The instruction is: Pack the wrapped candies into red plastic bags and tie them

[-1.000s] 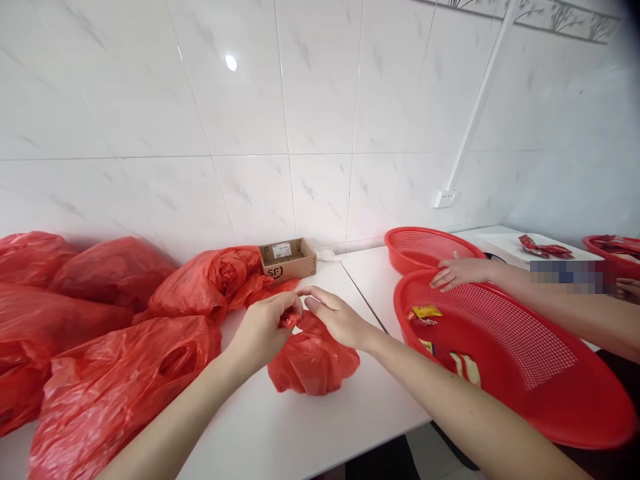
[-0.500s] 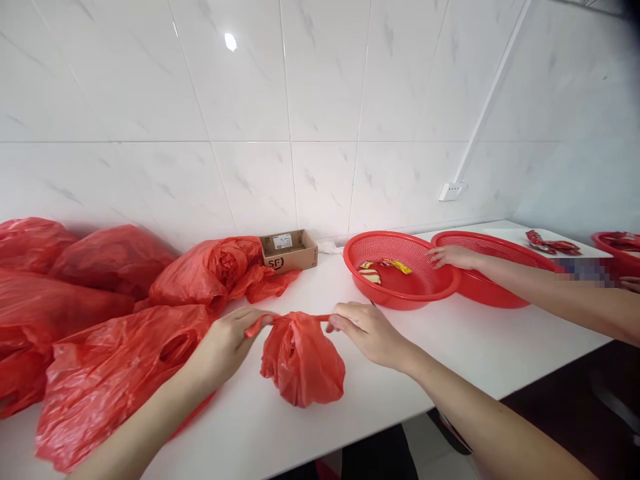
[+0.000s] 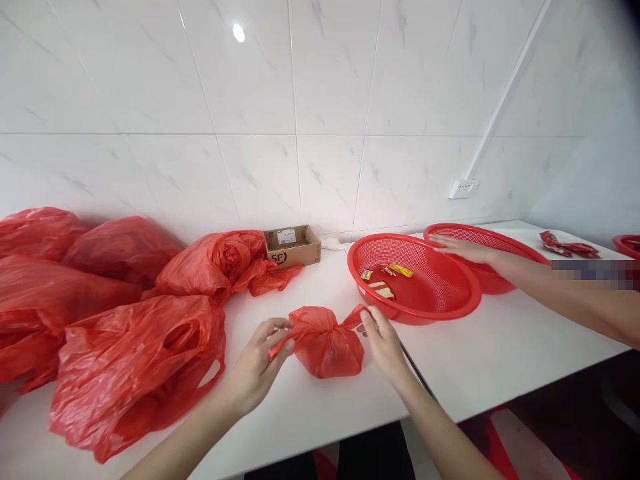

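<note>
A small red plastic bag (image 3: 330,350), full and rounded, rests on the white table, its neck gathered into a knot with two handles drawn out sideways. My left hand (image 3: 260,363) pinches the left handle between thumb and fingers. The right handle is held in the fingers of my right hand (image 3: 381,333). Beside my right wrist lies a thin dark stick-like thing (image 3: 419,372), partly hidden by the arm. A large crumpled red bag (image 3: 135,373) with open handles lies left of my left hand.
Several full red bags (image 3: 120,257) are heaped at the left. An open cardboard box (image 3: 295,253) stands by the wall. A red basket (image 3: 420,313) holds a few small packets; another person's hand (image 3: 463,248) reaches over a second red basket (image 3: 480,230). Red packets (image 3: 567,247) lie farther right.
The small bag has turned and sits slightly farther right, its neck now knotted; both hands still hold its handles. The nearer basket has shifted toward me, and the other person's hand is over the second basket.
</note>
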A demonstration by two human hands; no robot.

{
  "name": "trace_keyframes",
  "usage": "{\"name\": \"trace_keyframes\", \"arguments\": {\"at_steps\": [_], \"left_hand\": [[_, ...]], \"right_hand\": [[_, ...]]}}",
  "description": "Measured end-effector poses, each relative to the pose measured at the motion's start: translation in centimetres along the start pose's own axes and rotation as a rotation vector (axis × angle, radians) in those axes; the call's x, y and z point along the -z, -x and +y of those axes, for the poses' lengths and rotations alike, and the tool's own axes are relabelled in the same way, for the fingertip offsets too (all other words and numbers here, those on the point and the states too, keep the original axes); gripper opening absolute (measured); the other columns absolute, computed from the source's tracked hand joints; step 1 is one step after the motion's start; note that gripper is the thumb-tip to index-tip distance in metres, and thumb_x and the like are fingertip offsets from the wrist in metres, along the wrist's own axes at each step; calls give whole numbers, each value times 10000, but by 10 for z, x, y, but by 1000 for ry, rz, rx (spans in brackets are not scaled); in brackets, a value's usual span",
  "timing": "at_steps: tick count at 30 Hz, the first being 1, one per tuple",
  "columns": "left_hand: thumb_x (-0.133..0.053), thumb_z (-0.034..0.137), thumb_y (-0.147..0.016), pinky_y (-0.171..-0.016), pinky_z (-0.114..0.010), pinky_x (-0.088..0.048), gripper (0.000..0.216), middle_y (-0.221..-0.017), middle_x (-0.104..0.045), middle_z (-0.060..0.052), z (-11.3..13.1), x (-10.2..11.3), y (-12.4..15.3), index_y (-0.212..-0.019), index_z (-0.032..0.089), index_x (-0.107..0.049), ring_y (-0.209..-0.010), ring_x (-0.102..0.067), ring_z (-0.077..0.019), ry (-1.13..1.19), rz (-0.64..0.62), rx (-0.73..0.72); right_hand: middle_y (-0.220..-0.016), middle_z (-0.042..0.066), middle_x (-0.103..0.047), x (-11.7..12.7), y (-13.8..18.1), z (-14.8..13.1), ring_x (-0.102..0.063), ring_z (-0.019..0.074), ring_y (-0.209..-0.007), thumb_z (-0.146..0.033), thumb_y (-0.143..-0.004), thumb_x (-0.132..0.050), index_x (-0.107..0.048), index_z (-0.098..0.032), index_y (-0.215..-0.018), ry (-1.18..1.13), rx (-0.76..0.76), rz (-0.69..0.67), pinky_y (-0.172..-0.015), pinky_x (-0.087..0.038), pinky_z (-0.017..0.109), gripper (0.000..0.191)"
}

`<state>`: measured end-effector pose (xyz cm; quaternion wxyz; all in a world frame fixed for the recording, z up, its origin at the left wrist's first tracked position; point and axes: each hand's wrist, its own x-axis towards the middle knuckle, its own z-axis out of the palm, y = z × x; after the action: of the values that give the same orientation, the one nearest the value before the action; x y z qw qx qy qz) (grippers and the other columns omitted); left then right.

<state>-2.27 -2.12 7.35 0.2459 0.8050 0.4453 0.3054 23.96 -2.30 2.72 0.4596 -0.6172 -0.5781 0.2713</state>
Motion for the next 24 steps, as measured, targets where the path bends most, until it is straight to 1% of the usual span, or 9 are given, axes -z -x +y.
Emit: {"name": "trace_keyframes", "arguments": {"at_steps": [2,4,6,8,11,15,20,22,24], "left_hand": [[-368,366,-975,-993,-383,-442,302,-1336,-514,-81,-6,-10,-15,-1009,243,-642,-1204,-505,-233,-119,7,-127],[-348,355,-982,-983,-378,-448,292,-1369,-491,-77,-15,-22,-32,-990,230,-612,-1180,-525,-225,-197,-4,-202],[-323,357,-988,-900,-360,-483,295,-1266,-558,-75,-23,-35,-47,-975,221,-585,-1035,-593,-205,-228,-24,-218],[-299,368,-990,-781,-346,-495,316,-1068,-609,-67,-28,-45,-56,-927,211,-565,-836,-609,-189,-235,-25,-205],[-270,394,-989,-646,-316,-456,351,-853,-577,-38,-33,-50,-57,-837,208,-526,-650,-546,-168,-227,-7,-176],[-268,399,-994,-605,-273,-423,344,-738,-565,4,-40,-47,-41,-819,220,-503,-591,-517,-143,-158,-8,-118],[-271,416,-1002,-603,-260,-417,365,-665,-559,22,-45,-53,-20,-858,221,-543,-583,-520,-141,-75,51,16],[-277,421,-1002,-623,-264,-425,375,-695,-573,14,-41,-60,-14,-893,221,-575,-614,-539,-145,-55,106,71],[-291,423,-1001,-672,-271,-441,377,-787,-601,-4,-34,-68,-11,-966,226,-610,-688,-575,-152,-40,154,113]], "right_hand": [[-989,71,-631,-22,10,-4,-617,220,-921,-511,-987,-285,-532,-242,-1014,44,70,113,-812,-491,351,366],[-1056,76,-603,-44,16,-6,-613,213,-942,-459,-1000,-278,-554,-241,-1082,106,137,217,-797,-492,340,361],[-1079,81,-575,-60,16,-5,-628,194,-867,-421,-1008,-277,-573,-238,-1120,176,169,260,-712,-498,310,366],[-1057,83,-559,-67,11,-2,-627,167,-750,-387,-1014,-275,-586,-233,-1142,239,209,257,-619,-482,282,370],[-993,75,-557,-63,2,5,-624,155,-706,-354,-1019,-281,-592,-224,-1152,268,299,220,-586,-471,264,363],[-951,70,-586,-45,-9,20,-638,174,-801,-336,-1015,-299,-599,-210,-1122,265,365,172,-667,-492,267,342],[-912,42,-665,-32,-16,33,-638,160,-802,-286,-1007,-319,-597,-208,-1080,263,404,111,-717,-490,260,297],[-893,51,-665,-29,-15,29,-625,175,-803,-277,-1009,-316,-607,-200,-1043,278,371,137,-741,-481,290,303],[-892,66,-653,-29,-12,19,-610,201,-839,-281,-1006,-335,-623,-197,-999,297,333,166,-785,-469,333,301]]}}
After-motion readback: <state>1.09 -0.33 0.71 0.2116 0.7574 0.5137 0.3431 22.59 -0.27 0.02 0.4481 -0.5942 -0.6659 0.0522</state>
